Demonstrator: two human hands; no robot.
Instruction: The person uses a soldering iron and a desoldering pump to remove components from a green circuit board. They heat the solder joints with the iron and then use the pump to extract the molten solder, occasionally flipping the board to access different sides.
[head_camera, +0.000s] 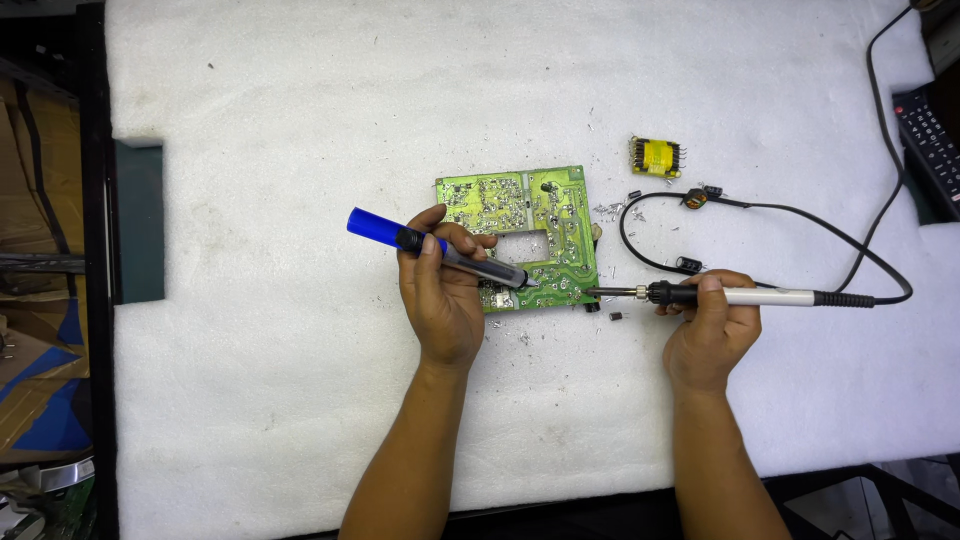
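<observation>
Right hand (708, 335) fingers pinching soldering iron (735, 296), left hand (440, 295) gripping blue desoldering pump (440, 245), green circuit board (520, 235)

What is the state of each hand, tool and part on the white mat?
Left hand: shut on desoldering pump.
Desoldering pump: tilted, tip on circuit board.
Right hand: shut on soldering iron.
Soldering iron: lying level, tip at the board's right edge.
Circuit board: flat, solder side up.
Yellow transformer: loose, apart from the board.

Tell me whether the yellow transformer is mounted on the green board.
No, the yellow transformer lies loose on the white padding, apart from the green board.
</observation>
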